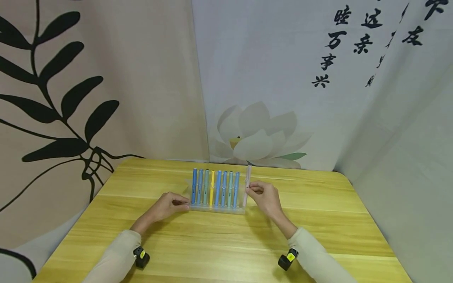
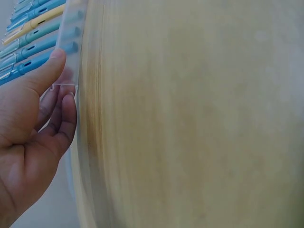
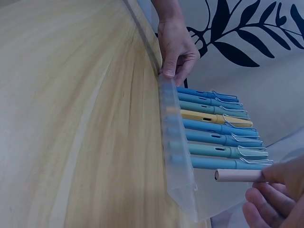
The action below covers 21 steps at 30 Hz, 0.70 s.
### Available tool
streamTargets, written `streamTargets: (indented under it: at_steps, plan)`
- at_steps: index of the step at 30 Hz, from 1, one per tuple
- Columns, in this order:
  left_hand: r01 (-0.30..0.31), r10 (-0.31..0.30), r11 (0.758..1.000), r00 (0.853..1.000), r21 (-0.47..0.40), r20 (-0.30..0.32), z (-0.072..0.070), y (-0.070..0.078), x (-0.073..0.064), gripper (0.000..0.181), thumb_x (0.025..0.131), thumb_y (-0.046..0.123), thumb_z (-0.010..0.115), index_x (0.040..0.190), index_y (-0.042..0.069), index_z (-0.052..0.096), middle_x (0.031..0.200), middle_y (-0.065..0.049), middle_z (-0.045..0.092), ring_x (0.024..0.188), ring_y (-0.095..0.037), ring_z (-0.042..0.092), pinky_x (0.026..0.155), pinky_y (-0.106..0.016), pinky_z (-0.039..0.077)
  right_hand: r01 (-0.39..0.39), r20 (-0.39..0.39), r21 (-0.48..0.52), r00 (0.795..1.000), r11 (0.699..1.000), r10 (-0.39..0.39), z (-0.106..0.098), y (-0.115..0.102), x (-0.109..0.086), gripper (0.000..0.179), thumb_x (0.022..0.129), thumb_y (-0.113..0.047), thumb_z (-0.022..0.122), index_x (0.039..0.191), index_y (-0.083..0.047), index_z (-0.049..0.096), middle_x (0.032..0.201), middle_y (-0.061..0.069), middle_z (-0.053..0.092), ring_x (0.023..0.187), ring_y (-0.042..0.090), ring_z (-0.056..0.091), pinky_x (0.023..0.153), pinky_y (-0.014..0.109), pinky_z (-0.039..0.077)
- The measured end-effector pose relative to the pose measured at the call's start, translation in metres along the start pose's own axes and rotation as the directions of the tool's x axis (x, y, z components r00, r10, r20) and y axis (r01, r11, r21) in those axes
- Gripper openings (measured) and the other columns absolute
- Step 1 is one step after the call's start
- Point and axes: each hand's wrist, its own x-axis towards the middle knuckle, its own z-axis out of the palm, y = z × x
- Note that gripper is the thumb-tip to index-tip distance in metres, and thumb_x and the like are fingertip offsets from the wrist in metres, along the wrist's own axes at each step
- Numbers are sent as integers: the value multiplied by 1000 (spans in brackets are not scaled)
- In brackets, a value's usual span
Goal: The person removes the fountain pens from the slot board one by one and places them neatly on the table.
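A clear plastic pen holder (image 1: 233, 210) stands on the table, with several blue and green pens and one yellow pen (image 1: 212, 188) upright in a row. At its left end my left hand (image 1: 168, 206) pinches the corner, the thumb (image 2: 50, 71) on the front face and the fingers curled behind. My right hand (image 1: 268, 199) grips a pale pink pen (image 3: 240, 175) between thumb and fingers. This pen is upright at the right end of the row, beside the last blue pen (image 3: 228, 163). Its bottom end shows free of the holder's base in the right wrist view.
The yellow wood table (image 1: 212, 247) spreads around the holder, its back edge close behind. A curtain with a printed lotus (image 1: 262, 133) hangs behind, and another with dark leaves (image 1: 78, 94) at the left. A small black camera is strapped on each wrist.
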Motion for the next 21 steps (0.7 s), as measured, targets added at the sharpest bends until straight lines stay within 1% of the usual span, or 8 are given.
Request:
streamTargets:
  at_steps: [9, 17, 21]
  plan:
    - [4, -4, 1000, 1000, 8, -2, 1, -2, 0, 30, 96, 27, 74, 117, 5, 77, 109, -4, 76, 92, -14, 68, 79, -26, 55, -5, -9, -9, 1000, 1000, 5, -13, 5, -6, 19, 94, -21, 76, 109, -9, 77, 98, 3, 77, 90, 19, 74, 78, 36, 60]
    - [2, -2, 1000, 1000, 1, -5, 1, -3, 0, 30, 96, 27, 74, 116, 6, 77, 108, -4, 76, 92, -14, 68, 78, -26, 55, -43, -23, 12, 999, 999, 43, -27, 15, -14, 20, 94, -19, 76, 109, -5, 77, 98, 7, 77, 89, 23, 75, 73, 34, 61]
    - [-2, 2, 1000, 1000, 1, -3, 1, -3, 0, 30, 96, 28, 74, 116, 6, 77, 108, -4, 76, 91, -14, 67, 78, -26, 55, -74, -18, 30, 997, 997, 74, -34, 22, -17, 21, 94, -17, 76, 110, -3, 76, 98, 9, 77, 87, 22, 75, 74, 38, 61]
